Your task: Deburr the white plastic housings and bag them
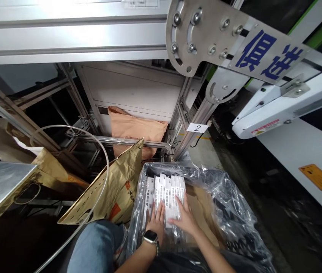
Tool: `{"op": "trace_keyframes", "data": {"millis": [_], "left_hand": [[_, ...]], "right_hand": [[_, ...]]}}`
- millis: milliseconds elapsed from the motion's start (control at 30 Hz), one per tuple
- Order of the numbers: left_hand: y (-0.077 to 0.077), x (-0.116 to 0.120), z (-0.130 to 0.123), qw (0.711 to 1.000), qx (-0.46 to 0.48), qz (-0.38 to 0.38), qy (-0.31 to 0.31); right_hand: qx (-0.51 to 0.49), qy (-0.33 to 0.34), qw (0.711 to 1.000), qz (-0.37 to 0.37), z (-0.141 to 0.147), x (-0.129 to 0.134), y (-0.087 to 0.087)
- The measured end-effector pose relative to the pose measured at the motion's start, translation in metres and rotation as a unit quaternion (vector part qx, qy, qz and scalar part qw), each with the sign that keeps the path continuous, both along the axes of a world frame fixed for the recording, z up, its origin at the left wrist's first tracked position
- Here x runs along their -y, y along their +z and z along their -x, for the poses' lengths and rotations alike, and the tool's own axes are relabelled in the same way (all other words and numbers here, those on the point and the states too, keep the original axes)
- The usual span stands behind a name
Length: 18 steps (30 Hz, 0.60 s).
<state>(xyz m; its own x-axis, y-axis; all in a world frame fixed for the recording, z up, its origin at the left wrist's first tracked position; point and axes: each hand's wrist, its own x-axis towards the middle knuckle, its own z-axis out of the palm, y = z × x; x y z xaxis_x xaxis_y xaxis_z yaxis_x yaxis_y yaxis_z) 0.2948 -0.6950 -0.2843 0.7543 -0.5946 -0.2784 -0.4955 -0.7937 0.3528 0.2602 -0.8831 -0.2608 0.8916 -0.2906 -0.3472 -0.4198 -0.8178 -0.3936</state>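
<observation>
Several white slotted parts (pixel 165 189) stand packed side by side in a box lined with clear plastic (pixel 229 212). My left hand (pixel 155 222), with a watch on its wrist, rests on the nearer left part of the row, fingers spread. On the right side of the same parts lies my right hand (pixel 186 218), its fingers apart and pointing forward. Neither hand is closed around anything. Brown cardboard (pixel 202 212) shows inside the box to the right of the parts.
A yellow paper sack (pixel 118 185) leans left of the box, with a clear hose (pixel 106 167) curving over it. Behind stand a metal frame (pixel 127 141) and an orange-brown sack (pixel 138 131). A metal surface (pixel 1 185) juts in at left; a white machine arm (pixel 289 106) is upper right.
</observation>
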Motion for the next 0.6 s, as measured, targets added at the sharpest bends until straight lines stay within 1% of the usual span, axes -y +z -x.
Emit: {"op": "trace_keyframes", "data": {"millis": [67,133,233,300,367,467,600], "left_hand": [[-0.001,-0.002,0.004,1.000,0.004,0.003,0.005],[-0.002,0.001,0.001,1.000,0.009,0.012,-0.002],[-0.003,0.011,-0.019,1.000,0.019,0.023,-0.002],[-0.004,0.014,-0.033,0.999,0.022,0.019,0.014],[-0.004,0.013,-0.040,0.999,0.016,0.006,0.033],[-0.004,0.003,-0.032,0.998,0.002,-0.031,0.054],[-0.002,-0.007,-0.016,0.996,0.003,-0.059,0.067]], "right_hand": [[-0.017,0.047,0.999,0.006,0.016,0.007,0.007],[-0.026,0.072,0.997,0.026,0.027,0.013,0.011],[-0.030,0.093,0.993,0.065,0.030,0.014,0.013],[-0.035,0.102,0.990,0.089,0.028,0.014,0.014],[-0.042,0.105,0.987,0.110,0.027,0.016,0.016],[-0.049,0.110,0.984,0.131,0.029,0.018,0.019],[-0.048,0.121,0.983,0.127,0.032,0.007,0.014]]}}
